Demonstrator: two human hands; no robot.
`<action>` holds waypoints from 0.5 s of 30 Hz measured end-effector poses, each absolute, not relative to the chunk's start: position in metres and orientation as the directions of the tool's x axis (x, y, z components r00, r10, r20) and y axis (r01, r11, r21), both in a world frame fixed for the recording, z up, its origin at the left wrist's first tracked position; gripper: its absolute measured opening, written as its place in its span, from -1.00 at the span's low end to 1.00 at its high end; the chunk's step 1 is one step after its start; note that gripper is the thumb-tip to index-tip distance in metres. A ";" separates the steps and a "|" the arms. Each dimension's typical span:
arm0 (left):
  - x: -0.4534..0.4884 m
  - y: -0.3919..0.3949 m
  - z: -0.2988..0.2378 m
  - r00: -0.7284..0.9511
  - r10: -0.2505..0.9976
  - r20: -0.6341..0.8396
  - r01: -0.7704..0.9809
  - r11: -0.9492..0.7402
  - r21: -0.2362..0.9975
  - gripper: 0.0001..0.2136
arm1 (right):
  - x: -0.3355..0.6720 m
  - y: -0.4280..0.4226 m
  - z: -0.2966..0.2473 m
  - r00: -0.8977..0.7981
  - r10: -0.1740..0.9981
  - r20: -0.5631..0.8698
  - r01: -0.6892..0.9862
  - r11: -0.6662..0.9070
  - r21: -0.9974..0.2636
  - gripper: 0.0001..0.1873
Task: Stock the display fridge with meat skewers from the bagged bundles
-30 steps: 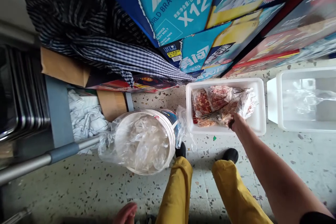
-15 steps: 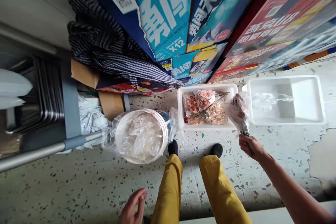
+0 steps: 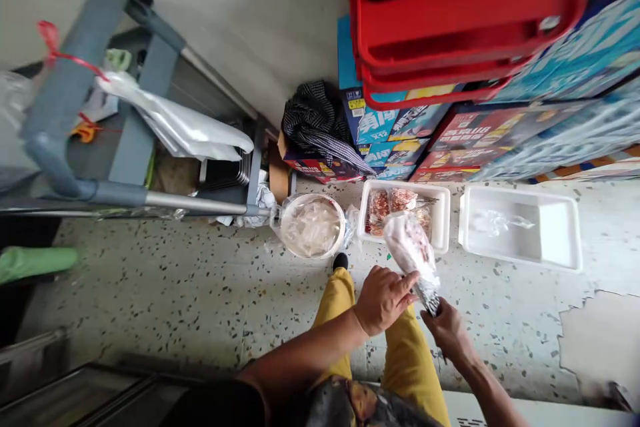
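My right hand [image 3: 447, 328] grips the stick ends of a bundle of meat skewers in a clear plastic bag [image 3: 411, 248], held up above my legs in yellow trousers. My left hand [image 3: 383, 297] rests on the lower part of the same bag, fingers spread over the plastic. Beyond the bundle, a white foam box [image 3: 443, 217] on the floor holds more bagged skewers [image 3: 387, 203]. To its right sits a second white foam box [image 3: 520, 227] with only a loose clear bag inside.
A white bucket lined with plastic bags [image 3: 313, 227] stands left of the foam boxes. Stacked drink cartons [image 3: 450, 133] with red crates [image 3: 460, 13] on top line the wall. A grey cart [image 3: 125, 147] stands left. The speckled floor has broken patches at right [image 3: 595, 340].
The view pulled back and up. My right hand drew the bagged skewer bundle out of the left foam box toward me, and my left hand came up from the floor side onto the bag.
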State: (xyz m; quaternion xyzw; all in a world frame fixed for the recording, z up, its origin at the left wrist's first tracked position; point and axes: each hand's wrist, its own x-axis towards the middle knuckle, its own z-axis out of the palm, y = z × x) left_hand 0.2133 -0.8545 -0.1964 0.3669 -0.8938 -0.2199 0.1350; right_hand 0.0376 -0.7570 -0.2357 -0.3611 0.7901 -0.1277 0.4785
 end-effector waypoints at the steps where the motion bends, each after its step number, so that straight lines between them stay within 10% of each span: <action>1: 0.214 -0.848 -0.183 -0.716 -0.695 0.062 -0.598 0.657 0.459 -0.67 | 0.043 -0.757 -0.223 -0.293 -0.715 -0.635 -0.501 0.681 -0.534 -0.90; 8: 0.229 -0.848 -0.083 -0.690 -0.690 0.216 -0.624 0.720 0.305 -0.84 | 0.048 -0.762 -0.139 -0.264 -0.833 -0.487 -0.758 0.491 -0.429 -0.87; 15: 0.183 -0.873 -0.023 -0.637 -0.770 0.045 -0.745 0.629 0.222 -0.82 | 0.064 -0.792 -0.070 -0.156 -0.910 -0.384 -0.888 0.300 -0.349 -0.76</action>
